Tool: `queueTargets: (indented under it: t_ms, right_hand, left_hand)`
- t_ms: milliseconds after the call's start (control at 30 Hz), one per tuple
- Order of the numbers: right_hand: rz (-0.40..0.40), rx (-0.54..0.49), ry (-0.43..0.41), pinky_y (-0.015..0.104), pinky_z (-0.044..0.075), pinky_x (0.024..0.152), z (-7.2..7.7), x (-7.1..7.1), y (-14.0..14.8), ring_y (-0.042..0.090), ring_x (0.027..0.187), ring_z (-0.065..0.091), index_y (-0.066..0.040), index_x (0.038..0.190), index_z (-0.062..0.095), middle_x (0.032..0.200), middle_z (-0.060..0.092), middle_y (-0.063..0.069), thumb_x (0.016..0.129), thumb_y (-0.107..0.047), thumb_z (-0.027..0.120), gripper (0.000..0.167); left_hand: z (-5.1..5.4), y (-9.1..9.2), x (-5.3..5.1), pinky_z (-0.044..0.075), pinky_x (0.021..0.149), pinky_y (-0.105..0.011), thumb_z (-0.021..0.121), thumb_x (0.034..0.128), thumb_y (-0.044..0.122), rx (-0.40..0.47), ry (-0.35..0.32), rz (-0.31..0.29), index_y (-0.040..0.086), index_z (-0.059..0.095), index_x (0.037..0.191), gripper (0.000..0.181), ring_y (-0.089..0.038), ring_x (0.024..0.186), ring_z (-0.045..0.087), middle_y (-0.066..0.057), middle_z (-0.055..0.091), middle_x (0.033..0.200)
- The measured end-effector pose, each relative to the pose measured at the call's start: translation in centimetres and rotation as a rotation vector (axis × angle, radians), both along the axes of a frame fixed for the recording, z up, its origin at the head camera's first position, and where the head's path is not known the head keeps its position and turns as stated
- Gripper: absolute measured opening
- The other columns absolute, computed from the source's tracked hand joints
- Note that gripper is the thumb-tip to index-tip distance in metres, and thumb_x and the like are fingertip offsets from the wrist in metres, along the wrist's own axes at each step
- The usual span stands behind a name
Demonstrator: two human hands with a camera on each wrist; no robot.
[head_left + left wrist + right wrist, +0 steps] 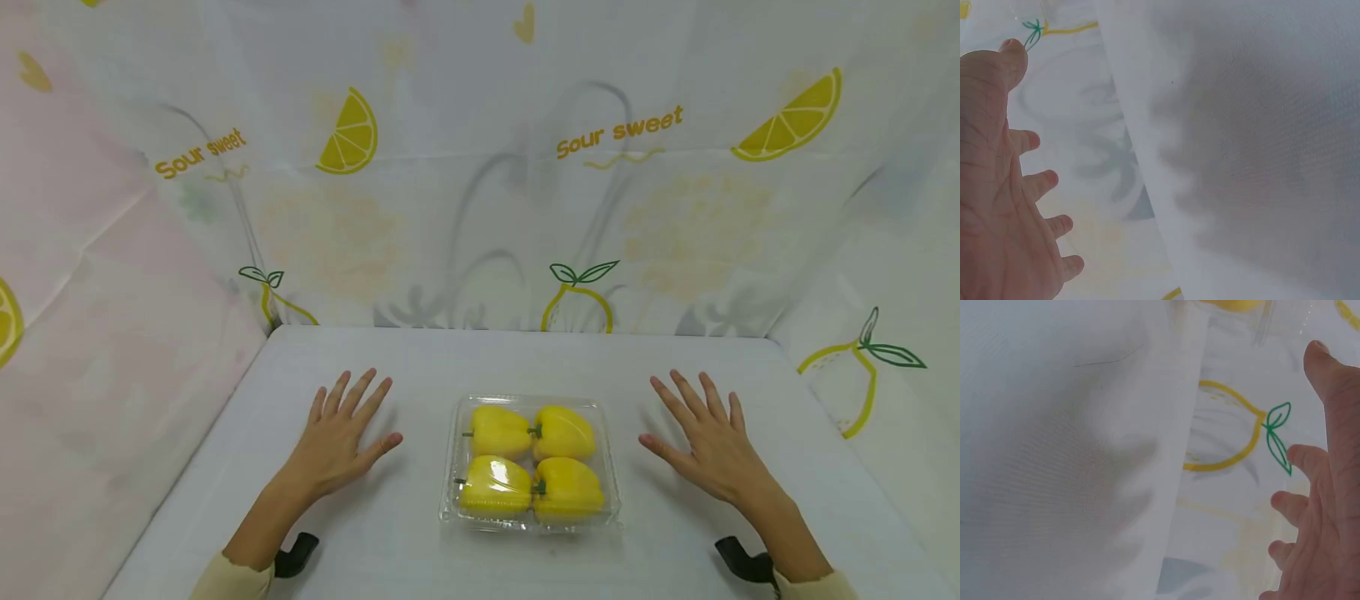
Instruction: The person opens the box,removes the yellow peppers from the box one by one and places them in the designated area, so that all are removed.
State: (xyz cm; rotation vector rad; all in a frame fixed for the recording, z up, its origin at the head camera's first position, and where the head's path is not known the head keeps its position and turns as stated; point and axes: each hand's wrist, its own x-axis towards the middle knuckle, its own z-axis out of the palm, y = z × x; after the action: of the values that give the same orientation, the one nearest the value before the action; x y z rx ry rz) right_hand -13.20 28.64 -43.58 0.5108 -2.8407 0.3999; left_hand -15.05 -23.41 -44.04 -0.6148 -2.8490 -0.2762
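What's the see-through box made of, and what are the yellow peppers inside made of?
The see-through box looks like thin, shiny plastic: it's clear, and light glints along its edges. The yellow peppers look smooth, with green stems. They might be real or plastic copies; the picture can't settle that.

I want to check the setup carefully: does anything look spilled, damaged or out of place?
Only a thin dark strand, perhaps a hair, on the white tabletop in the right wrist view; it breaks the plain surface. The four yellow peppers sit in two rows inside the clear container, with no visible spill or damage.
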Motion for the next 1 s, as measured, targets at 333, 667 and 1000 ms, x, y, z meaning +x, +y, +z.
queueTargets:
  t_ms: [333,667,1000]
  right_hand:
    - [0.052,-0.039,0.003,0.069,-0.005,0.108,0.0,0.4,-0.1,0.042,0.147,0.004,-0.025,0.158,0.022,0.163,0.016,0.010,0.092,-0.048,0.065,0.082]
    - [0.088,-0.156,-0.148,0.073,0.011,0.105,0.7,1.0,-0.6,0.044,0.145,0.012,-0.029,0.158,0.023,0.159,0.025,0.014,0.090,-0.048,0.069,0.084]
    - [0.143,-0.192,-0.179,0.072,0.017,0.103,0.6,1.6,-1.2,0.044,0.144,0.014,-0.030,0.157,0.025,0.158,0.029,0.012,0.085,-0.050,0.074,0.089]
  left_hand:
    - [0.3,1.0,0.9,0.015,0.107,-0.069,0.055,0.0925,0.062,0.019,-0.020,-0.042,0.016,0.032,0.155,0.080,-0.045,0.144,0.018,-0.014,0.027,0.159]
    - [0.8,2.1,1.9,0.015,0.109,-0.067,0.056,0.0909,0.064,0.051,-0.092,-0.078,0.016,0.031,0.155,0.084,-0.041,0.145,0.018,-0.010,0.026,0.160]
    - [1.3,3.0,2.9,0.021,0.108,-0.065,0.058,0.0905,0.063,0.094,-0.133,-0.114,0.016,0.033,0.154,0.083,-0.040,0.142,0.026,-0.010,0.030,0.158]
